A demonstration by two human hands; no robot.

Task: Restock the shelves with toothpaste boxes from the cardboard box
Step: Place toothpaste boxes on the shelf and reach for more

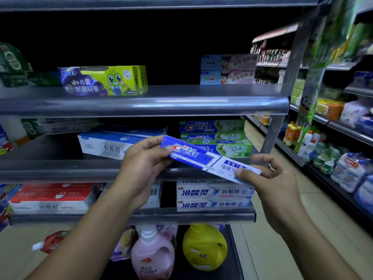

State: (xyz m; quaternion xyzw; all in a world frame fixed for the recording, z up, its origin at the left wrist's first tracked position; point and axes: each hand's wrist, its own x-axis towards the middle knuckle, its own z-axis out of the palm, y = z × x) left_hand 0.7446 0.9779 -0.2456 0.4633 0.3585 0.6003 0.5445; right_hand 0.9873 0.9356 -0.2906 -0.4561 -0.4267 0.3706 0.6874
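Head view shows 1 blue Crest toothpaste box [203, 158] held tilted in front of the middle shelf [60, 170], the left hand [144, 158] gripping its upper end and the right hand [262, 174] pinching its lower end. Just behind it sits a stack of green Crest boxes [216, 138]. Pushed in at this slant, the box could likely catch that stack and knock it askew. No cardboard box is in view.

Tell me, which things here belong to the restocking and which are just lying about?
Job: blue Crest box, gripped by left hand and right hand; middle shelf.
Lying about: pink detergent bottle, yellow bottle, orange bottles across the aisle.
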